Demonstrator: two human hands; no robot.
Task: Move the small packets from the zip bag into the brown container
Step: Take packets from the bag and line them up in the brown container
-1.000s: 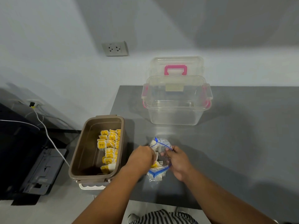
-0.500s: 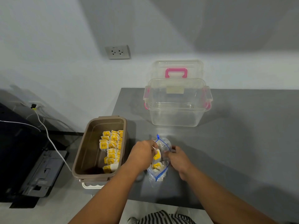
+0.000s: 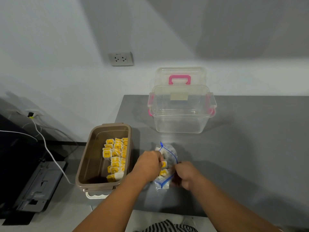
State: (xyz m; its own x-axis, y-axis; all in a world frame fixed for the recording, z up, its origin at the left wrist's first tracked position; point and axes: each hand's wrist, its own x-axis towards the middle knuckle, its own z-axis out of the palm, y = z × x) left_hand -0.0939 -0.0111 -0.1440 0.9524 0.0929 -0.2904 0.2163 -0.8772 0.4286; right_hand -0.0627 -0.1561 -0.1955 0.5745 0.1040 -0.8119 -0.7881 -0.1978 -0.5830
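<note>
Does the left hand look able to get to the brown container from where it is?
Likely yes. The left hand, pinching a small packet at the mouth of the zip bag, is right beside the brown container; its top is open and nothing stands between them.

You can read "TEA" in dark letters on the yellow face of one small packet (image 3: 109,142) at the far end of the rows in the brown container (image 3: 87,164). Just nearer you, a second packet (image 3: 106,154) carries two dark lines of print, too blurred to read. The faint mark atop the wall socket (image 3: 120,58) is too small to tell.
</note>
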